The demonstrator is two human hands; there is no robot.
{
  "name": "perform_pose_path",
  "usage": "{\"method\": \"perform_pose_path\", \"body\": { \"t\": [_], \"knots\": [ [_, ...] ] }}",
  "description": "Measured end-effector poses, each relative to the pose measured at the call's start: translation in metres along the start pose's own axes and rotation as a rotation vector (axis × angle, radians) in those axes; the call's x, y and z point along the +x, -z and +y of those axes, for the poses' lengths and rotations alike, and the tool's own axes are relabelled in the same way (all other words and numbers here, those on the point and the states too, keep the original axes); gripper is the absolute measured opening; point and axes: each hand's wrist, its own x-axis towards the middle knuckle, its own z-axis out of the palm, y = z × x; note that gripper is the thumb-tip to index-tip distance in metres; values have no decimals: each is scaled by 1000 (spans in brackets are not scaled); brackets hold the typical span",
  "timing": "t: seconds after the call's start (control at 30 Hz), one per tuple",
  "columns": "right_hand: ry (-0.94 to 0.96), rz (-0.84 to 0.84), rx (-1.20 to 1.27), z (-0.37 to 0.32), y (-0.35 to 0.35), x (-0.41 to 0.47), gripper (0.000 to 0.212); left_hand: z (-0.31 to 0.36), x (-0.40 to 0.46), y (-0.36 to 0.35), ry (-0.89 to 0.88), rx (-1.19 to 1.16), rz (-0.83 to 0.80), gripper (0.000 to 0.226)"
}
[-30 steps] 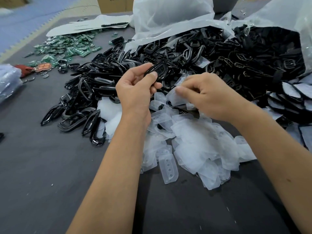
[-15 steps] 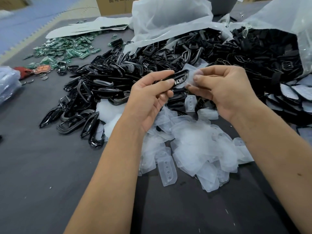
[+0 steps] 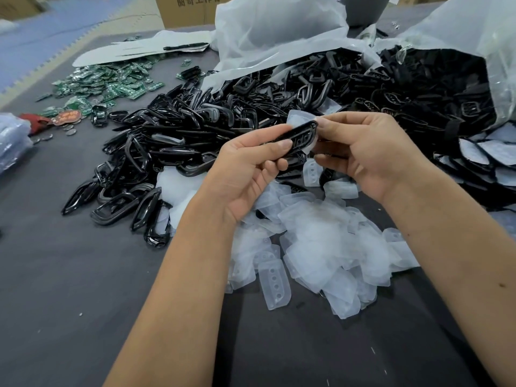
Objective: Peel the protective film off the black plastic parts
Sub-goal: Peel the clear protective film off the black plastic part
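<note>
Left hand [image 3: 245,166] grips black part [image 3: 303,136] (thumb on top), right hand [image 3: 363,152] pinches its film [image 3: 300,118]

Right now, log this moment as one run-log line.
left hand: holds black part | right hand: pinches film at part's end | film: partly lifted | peeled films: piled below

Black part [image 3: 300,138] held level, clear film [image 3: 300,117] lifting behind.

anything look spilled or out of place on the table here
Nothing looks damaged. Black plastic parts spill loosely out of the torn-open clear bag across the table, and peeled films lie heaped near the hands. That looks like ordinary working mess.
</note>
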Motion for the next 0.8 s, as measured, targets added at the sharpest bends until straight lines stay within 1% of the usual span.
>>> {"method": "perform_pose_path", "body": {
  "t": [0.1,0.13,0.2,0.27,0.37,0.5,0.6,0.67,0.73,0.8],
  "knots": [
    [-10,87,0,3,3,2,9,4,-2,5,52,-101,-64,27],
    [-8,125,-18,3,6,3,7,5,-2,8,58,-103,-85,27],
    [-13,162,-32,3,12,5,6,8,-4,12,53,3,-104,26],
    [-30,149,17,3,15,6,6,7,-5,13,42,140,-97,22],
    [-55,114,77,1,16,7,12,5,-4,13,9,206,-74,23],
    [-65,88,104,-1,17,7,6,2,-1,11,-90,225,31,24],
    [-39,72,106,-3,16,6,12,-2,1,7,-186,297,140,23],
    [21,64,83,-3,15,5,12,-5,2,4,-224,328,187,23],
    [104,57,14,0,13,4,4,-8,3,1,-256,341,227,23],
    [166,52,-82,2,9,3,13,-10,3,-1,-287,350,263,22]
  ]
}}
